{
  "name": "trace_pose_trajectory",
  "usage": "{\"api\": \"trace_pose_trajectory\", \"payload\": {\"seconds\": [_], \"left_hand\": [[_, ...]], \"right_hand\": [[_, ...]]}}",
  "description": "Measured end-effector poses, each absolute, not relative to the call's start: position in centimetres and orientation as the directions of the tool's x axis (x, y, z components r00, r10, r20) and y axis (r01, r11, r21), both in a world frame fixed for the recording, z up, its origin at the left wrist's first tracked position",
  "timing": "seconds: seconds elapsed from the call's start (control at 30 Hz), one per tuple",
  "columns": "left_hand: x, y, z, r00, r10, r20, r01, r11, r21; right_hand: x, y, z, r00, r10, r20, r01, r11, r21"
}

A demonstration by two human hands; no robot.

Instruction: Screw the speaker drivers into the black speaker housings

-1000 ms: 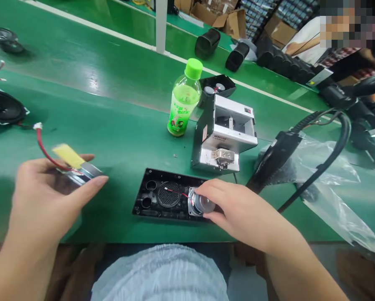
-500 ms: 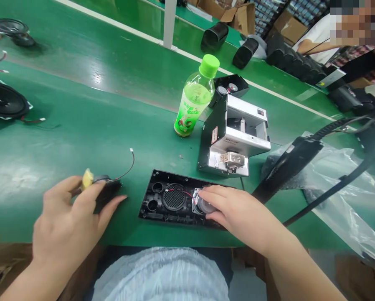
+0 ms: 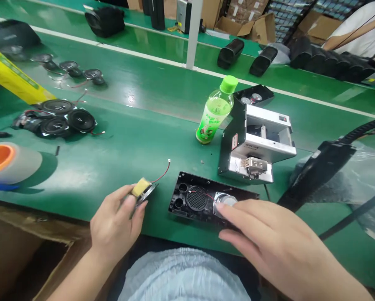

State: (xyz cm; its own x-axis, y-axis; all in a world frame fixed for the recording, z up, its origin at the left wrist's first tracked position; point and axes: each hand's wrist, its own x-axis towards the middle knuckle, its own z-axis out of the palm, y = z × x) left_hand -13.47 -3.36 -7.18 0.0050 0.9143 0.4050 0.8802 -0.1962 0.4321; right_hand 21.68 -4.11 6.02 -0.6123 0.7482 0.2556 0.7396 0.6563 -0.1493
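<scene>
My left hand (image 3: 117, 217) holds a small speaker (image 3: 146, 193) tilted on its edge, with a yellow block on its back and a thin red wire rising from it. On the green table lies a black panel (image 3: 183, 213) with a round mesh grille (image 3: 196, 198) and two round holes at its left end. A second speaker (image 3: 223, 200), silver-framed, sits in the panel's right part, its wire lying over the grille. My right hand (image 3: 262, 234) is at this speaker, fingers apart, fingertips by its frame; the hand hides the panel's right end.
Behind the panel stand a silver and black machine (image 3: 253, 146) and a green-capped bottle (image 3: 215, 113). Several speakers (image 3: 57, 121) and a tape roll (image 3: 15, 161) are at the left. A black arm (image 3: 319, 173) and plastic film (image 3: 366, 179) are at the right.
The view has swung left, bringing in the tape roll and more speakers. My left hand has turned its speaker, showing the yellow block and metal frame. My right hand's fingers have opened around the second speaker.
</scene>
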Motion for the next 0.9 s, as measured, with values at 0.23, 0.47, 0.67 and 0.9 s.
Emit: {"api": "trace_pose_trajectory", "payload": {"seconds": [0.23,0.47,0.67,0.9], "left_hand": [[-13.9,-1.2,-7.3,-0.065,0.893,0.446,0.799,-0.221,0.559],[-13.1,-1.7,-7.4,-0.031,0.819,0.573,0.790,-0.331,0.516],[-12.6,-2.8,-6.8,0.085,0.741,0.666,0.788,-0.459,0.410],[-11.8,-3.7,-8.4,-0.040,0.798,0.602,0.745,-0.378,0.550]], "right_hand": [[20.8,-5.6,4.0,-0.573,0.757,0.315,0.720,0.648,-0.248],[15.0,-2.6,4.8,-0.578,0.740,0.345,0.699,0.667,-0.258],[6.6,2.9,3.9,-0.738,0.651,0.176,0.601,0.754,-0.266],[6.1,4.1,3.6,-0.782,0.616,0.094,0.557,0.758,-0.339]]}}
